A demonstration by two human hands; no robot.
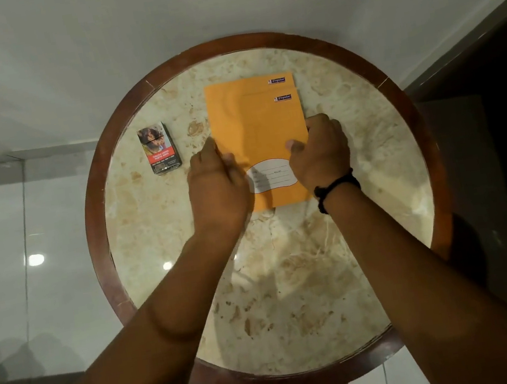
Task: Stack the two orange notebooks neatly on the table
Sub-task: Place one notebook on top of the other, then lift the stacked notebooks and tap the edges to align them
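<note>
- A round tabletop of mottled cream marble with a dark wooden rim fills the middle of the head view; pale glossy floor tiles lie around it.
- Two orange notebooks lie on the far half of the tabletop, one on the other, both with their long sides running away from the person.
- The upper notebook sits shifted toward the person, so a strip of the lower notebook shows beyond its far edge; each carries a small brand label at its far right corner.
- The side edges of the two look nearly flush, the upper one a shade further right.
- A white name label with ruled lines sits on the upper cover, between the two hands.
- The left hand grips the left edge of the upper notebook, fingers curled at the edge.
- The right hand grips the right edge, thumb on the cover, fingers wrapped round the side; a black cord bracelet circles that wrist.
- A cigarette pack with a red warning band lies on the tabletop to the left of the notebooks, apart from them and from the left hand.
</note>
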